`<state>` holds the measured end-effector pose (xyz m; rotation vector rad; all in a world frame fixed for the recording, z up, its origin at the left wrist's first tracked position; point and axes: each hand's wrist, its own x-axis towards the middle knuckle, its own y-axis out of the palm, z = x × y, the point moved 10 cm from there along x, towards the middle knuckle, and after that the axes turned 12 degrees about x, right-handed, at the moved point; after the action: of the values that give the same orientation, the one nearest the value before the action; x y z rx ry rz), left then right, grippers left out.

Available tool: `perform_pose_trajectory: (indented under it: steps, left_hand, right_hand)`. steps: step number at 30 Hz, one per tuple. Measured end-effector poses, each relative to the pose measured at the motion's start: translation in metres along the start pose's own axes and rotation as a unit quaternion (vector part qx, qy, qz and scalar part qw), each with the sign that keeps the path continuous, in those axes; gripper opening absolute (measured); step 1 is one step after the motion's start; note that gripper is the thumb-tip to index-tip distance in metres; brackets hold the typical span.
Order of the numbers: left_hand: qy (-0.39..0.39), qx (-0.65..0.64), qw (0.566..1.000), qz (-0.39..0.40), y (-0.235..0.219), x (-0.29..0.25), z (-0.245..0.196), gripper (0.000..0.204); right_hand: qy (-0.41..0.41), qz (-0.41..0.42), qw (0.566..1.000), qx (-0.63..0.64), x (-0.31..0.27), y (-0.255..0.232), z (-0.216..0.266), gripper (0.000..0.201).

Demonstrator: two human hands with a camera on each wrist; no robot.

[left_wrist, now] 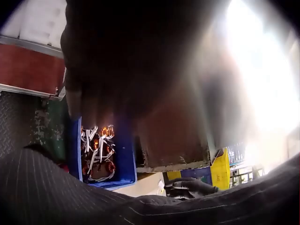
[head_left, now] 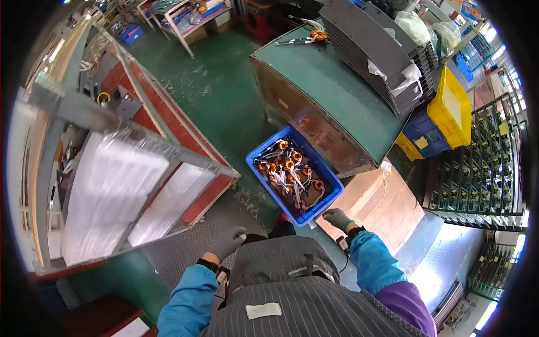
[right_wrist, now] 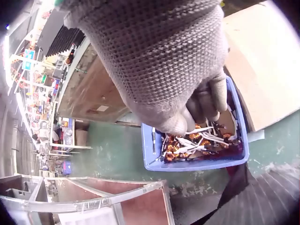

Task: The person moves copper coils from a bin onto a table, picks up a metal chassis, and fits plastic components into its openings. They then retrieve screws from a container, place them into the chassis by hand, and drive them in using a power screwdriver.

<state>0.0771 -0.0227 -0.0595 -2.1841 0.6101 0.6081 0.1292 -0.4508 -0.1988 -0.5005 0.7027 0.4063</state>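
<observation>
A blue plastic bin [head_left: 260, 188] stands on the floor in front of the person, with several copper-wound ring coils [head_left: 289, 164] and their white and black leads lying in it. The gloved right hand [head_left: 338, 219] hovers by the bin's near right corner, fingers loosely bent and nothing seen in them. In the right wrist view its grey knit glove [right_wrist: 159, 61] overlaps the bin's far side. Close to the front of the striped apron [head_left: 292, 261], the gloved left hand [head_left: 227, 242] hangs with relaxed fingers and holds nothing visible. The left wrist view shows it dark and blurred.
A green-topped workbench [head_left: 314, 73] stands just beyond the bin, with stacked dark curved panels [head_left: 365, 45] on it. On the left is a metal-framed rack [head_left: 185, 149] with white sheets. A wooden board [head_left: 382, 205] lies right of the bin, near yellow crates [head_left: 449, 106].
</observation>
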Motion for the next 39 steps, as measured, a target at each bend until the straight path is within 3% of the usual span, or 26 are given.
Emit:
perform_pose_trajectory:
  steps: [2, 3, 5, 8, 11, 13, 14, 18, 20, 21, 23, 24, 25, 27, 28, 29, 32, 37, 39]
  left_hand:
    - [-0.021, -0.005, 1.000, 0.018, 0.001, -0.017, 0.001, 0.040]
    - [-0.005, -0.005, 1.000, 0.007, -0.022, 0.047, -0.015, 0.040]
    - [-0.006, 0.009, 0.999, 0.052, -0.016, 0.053, -0.015, 0.040]
    - [0.015, 0.058, 0.992, 0.107, -0.011, 0.076, -0.018, 0.042]
    - [0.050, 0.065, 0.986, 0.145, 0.012, 0.112, -0.013, 0.045]
    - [0.075, 0.069, 0.983, 0.155, 0.027, 0.133, -0.010, 0.046]
    - [0.099, 0.074, 0.980, 0.154, 0.029, 0.146, -0.008, 0.047]
    - [0.123, 0.096, 0.980, 0.123, 0.029, 0.190, 0.014, 0.050]
    - [0.137, 0.106, 0.983, 0.065, 0.018, 0.207, 0.028, 0.053]
    - [0.132, 0.104, 0.983, 0.070, 0.019, 0.215, 0.037, 0.053]
    - [0.137, 0.109, 0.984, 0.031, 0.017, 0.224, 0.050, 0.055]
    - [0.136, 0.107, 0.985, 0.022, 0.017, 0.228, 0.056, 0.056]
    - [0.132, 0.106, 0.985, 0.027, 0.020, 0.234, 0.061, 0.056]
    - [0.118, 0.125, 0.985, 0.002, 0.018, 0.245, 0.070, 0.058]
    - [0.104, 0.139, 0.985, 0.007, 0.023, 0.252, 0.078, 0.060]
    - [0.103, 0.137, 0.985, 0.013, 0.030, 0.258, 0.086, 0.060]
    - [0.121, 0.171, 0.978, -0.004, 0.042, 0.269, 0.098, 0.063]
    - [0.128, 0.214, 0.968, 0.013, 0.061, 0.279, 0.111, 0.064]
    - [0.130, 0.221, 0.967, 0.002, 0.060, 0.280, 0.110, 0.063]
  right_hand:
    - [-0.030, -0.007, 0.999, -0.018, -0.013, 0.009, 0.013, 0.036]
    - [-0.049, -0.031, 0.998, -0.019, 0.049, -0.041, 0.037, 0.033]
    - [-0.094, -0.022, 0.995, 0.030, 0.066, -0.053, 0.052, 0.031]
    - [-0.086, -0.053, 0.995, -0.008, 0.111, -0.078, 0.067, 0.030]
    - [-0.064, -0.039, 0.997, -0.035, 0.130, -0.099, 0.108, 0.031]
    - [-0.091, -0.013, 0.994, -0.058, 0.148, -0.101, 0.128, 0.031]
    - [-0.055, 0.001, 0.997, -0.052, 0.157, -0.101, 0.128, 0.033]
    - [-0.010, 0.010, 0.998, -0.068, 0.220, -0.087, 0.083, 0.030]
    - [-0.086, -0.046, 0.990, -0.105, 0.261, -0.075, 0.040, 0.033]
    - [-0.081, -0.041, 0.990, -0.103, 0.275, -0.066, 0.035, 0.033]
    - [0.006, -0.048, 0.993, -0.103, 0.301, -0.050, 0.008, 0.033]
    - [-0.155, 0.051, 0.871, -0.463, 0.356, 0.018, -0.071, 0.033]
    - [-0.153, 0.056, 0.872, -0.461, 0.379, 0.044, -0.109, 0.033]
    - [-0.055, 0.009, 0.974, -0.221, 0.412, 0.067, -0.164, 0.041]
    - [0.052, -0.053, 0.989, -0.130, 0.380, 0.043, -0.099, 0.064]
    - [0.057, -0.051, 0.989, -0.129, 0.386, 0.057, -0.094, 0.064]
    - [0.136, -0.061, 0.984, -0.099, 0.406, 0.097, -0.134, 0.095]
    - [0.210, -0.070, 0.972, -0.079, 0.433, 0.130, -0.159, 0.100]
    - [0.208, -0.128, 0.965, -0.095, 0.443, 0.131, -0.167, 0.100]
